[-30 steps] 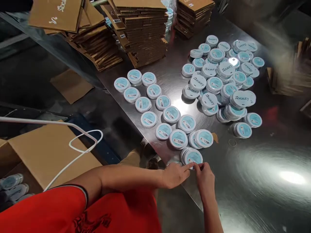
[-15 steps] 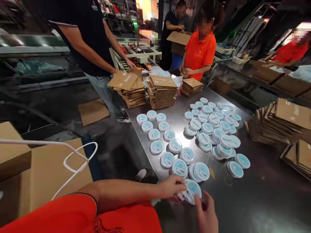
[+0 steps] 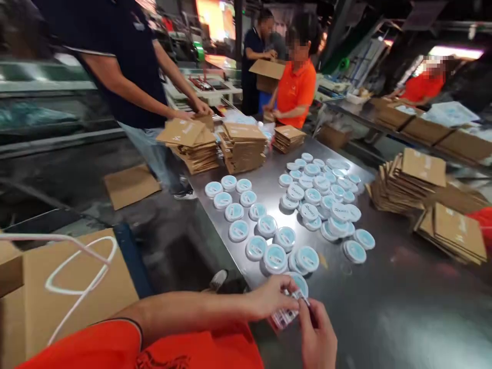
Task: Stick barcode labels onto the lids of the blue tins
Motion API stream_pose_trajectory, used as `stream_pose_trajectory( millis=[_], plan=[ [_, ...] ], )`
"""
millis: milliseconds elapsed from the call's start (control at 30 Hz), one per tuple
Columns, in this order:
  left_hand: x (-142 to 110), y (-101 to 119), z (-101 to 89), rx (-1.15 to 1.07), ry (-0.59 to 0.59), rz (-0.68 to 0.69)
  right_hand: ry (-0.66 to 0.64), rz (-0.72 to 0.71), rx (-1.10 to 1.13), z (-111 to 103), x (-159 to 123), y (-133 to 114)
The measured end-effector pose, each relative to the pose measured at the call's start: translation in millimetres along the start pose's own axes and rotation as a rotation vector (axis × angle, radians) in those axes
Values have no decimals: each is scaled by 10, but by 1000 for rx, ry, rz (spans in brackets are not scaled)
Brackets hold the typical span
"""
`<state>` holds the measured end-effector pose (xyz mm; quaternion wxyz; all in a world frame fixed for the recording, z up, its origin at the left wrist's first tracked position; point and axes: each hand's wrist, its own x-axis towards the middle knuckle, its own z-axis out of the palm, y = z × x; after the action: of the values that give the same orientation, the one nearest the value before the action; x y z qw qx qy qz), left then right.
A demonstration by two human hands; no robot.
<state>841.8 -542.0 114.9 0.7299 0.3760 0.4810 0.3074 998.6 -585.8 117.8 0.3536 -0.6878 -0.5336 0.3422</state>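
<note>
My left hand (image 3: 271,297) is closed on a sheet of barcode labels (image 3: 283,318), held over the near edge of the metal table. My right hand (image 3: 318,330) pinches at the sheet's upper right corner with thumb and fingers; whether a single label has come loose there is too small to tell. Just behind my hands sits a round tub with a light blue lid (image 3: 300,283), partly hidden by my left hand. Beyond it, rows of similar tubs (image 3: 274,256) bearing small barcode labels run along the left table edge.
A heap of tubs (image 3: 323,195), some showing dark lettering, covers the table's middle. Folded cardboard stacks stand at the back (image 3: 244,148) and right (image 3: 411,179). An open carton (image 3: 77,287) and white cord (image 3: 82,292) are on my left. Co-workers stand around the table's far end.
The right hand has moved from the nearest tub's lid to the label sheet, which my left hand holds. The view has shifted slightly to the right.
</note>
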Motion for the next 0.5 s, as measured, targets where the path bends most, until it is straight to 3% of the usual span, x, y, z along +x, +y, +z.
stream_pose_trajectory(
  millis=[267,500],
  plan=[
    [138,-226,347,57,-151,-111,184,292,103,-162,-415,149],
    [107,-316,411,97,-270,-231,206,432,86,-118,-536,368]
  ],
)
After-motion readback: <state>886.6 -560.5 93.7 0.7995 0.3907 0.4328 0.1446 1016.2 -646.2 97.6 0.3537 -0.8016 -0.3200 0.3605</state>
